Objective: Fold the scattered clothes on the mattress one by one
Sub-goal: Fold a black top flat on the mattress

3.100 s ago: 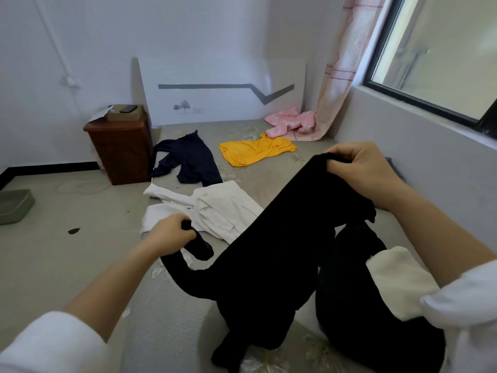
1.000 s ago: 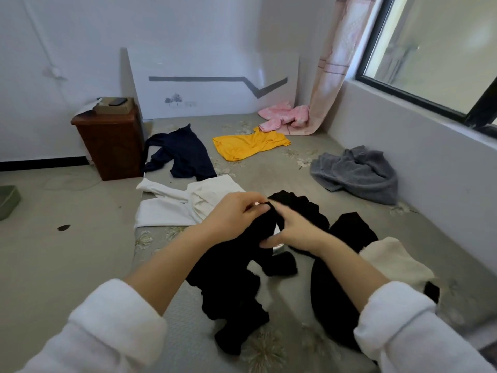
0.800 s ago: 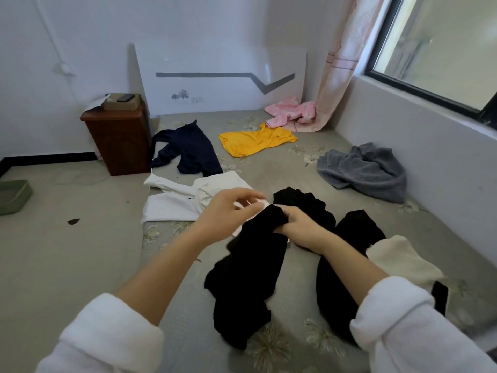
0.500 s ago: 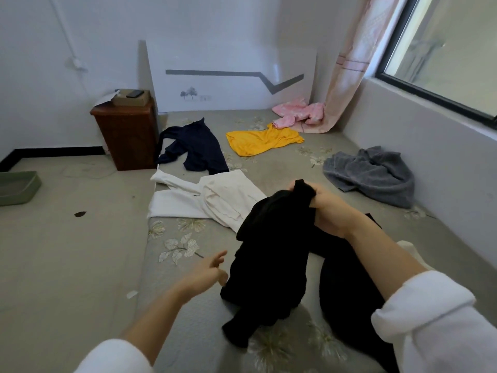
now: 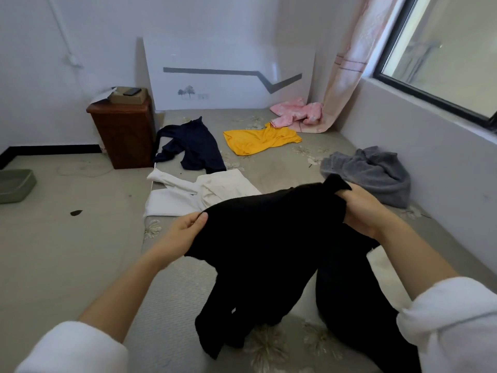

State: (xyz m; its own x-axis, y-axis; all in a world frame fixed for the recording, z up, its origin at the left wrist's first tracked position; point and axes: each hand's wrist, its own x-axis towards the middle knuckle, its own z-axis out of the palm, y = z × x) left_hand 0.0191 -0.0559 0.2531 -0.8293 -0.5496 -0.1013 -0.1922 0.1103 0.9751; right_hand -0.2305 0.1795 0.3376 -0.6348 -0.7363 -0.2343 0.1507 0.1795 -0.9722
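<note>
Both hands hold the black garment (image 5: 269,238) up over the mattress (image 5: 282,168), its lower part drooping onto the bed. The left hand (image 5: 185,232) pinches one upper edge, thumb on top. The right hand (image 5: 360,208) curls its fingers round the opposite edge, so each grip is clamped on cloth. The fabric looks soft, light and limp. It sags between the hands and bunches below, so it will not keep a shape unaided. Holding it at seams or corners and drawing them apart should flatten it best. A white top (image 5: 188,197), navy top (image 5: 196,146), yellow top (image 5: 258,141), grey heap (image 5: 371,170) and pink piece (image 5: 295,113) lie unfolded farther up.
</note>
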